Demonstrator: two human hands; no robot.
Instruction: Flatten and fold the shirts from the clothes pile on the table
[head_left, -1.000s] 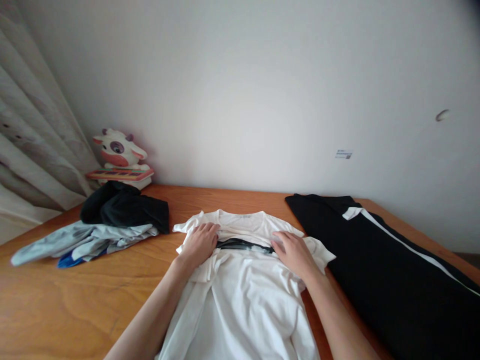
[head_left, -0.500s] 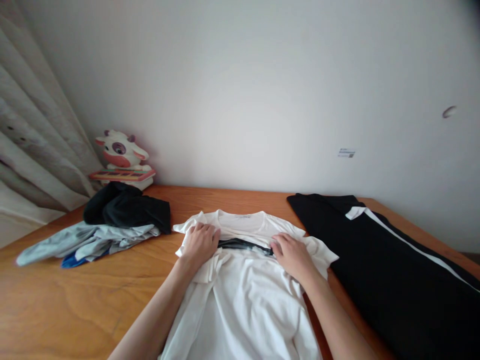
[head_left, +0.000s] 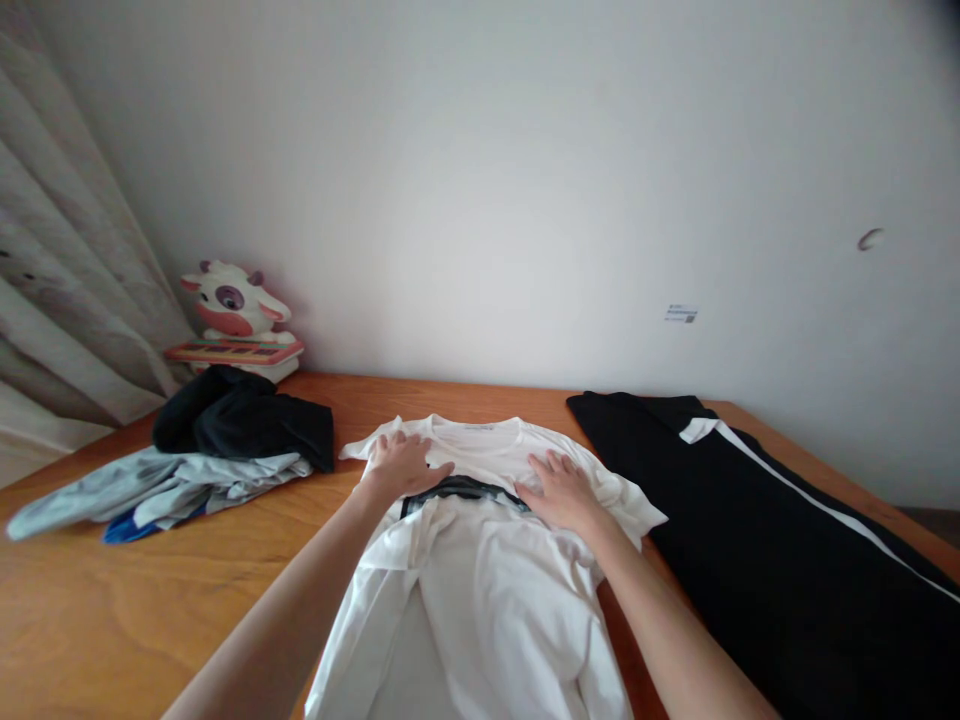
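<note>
A white T-shirt lies in front of me with its collar toward the wall. Wrinkles run over its lower part, and a dark printed band shows across the chest between my hands. My left hand rests on the chest near the left shoulder, fingers spread over the cloth. On the other side, my right hand lies on the shirt near the right sleeve, its fingers also apart. Neither hand has cloth gripped in it. Part of the print is hidden under folds.
Black trousers with a white side stripe lie on the wooden table at right. Left is a heap of black clothing over grey clothing. Behind it stands a cow-shaped toy keyboard near the curtain and wall.
Both hands have opened and spread flat on the shirt, sliding a little toward the collar. More of the dark print shows at the left. The view has shifted slightly right.
</note>
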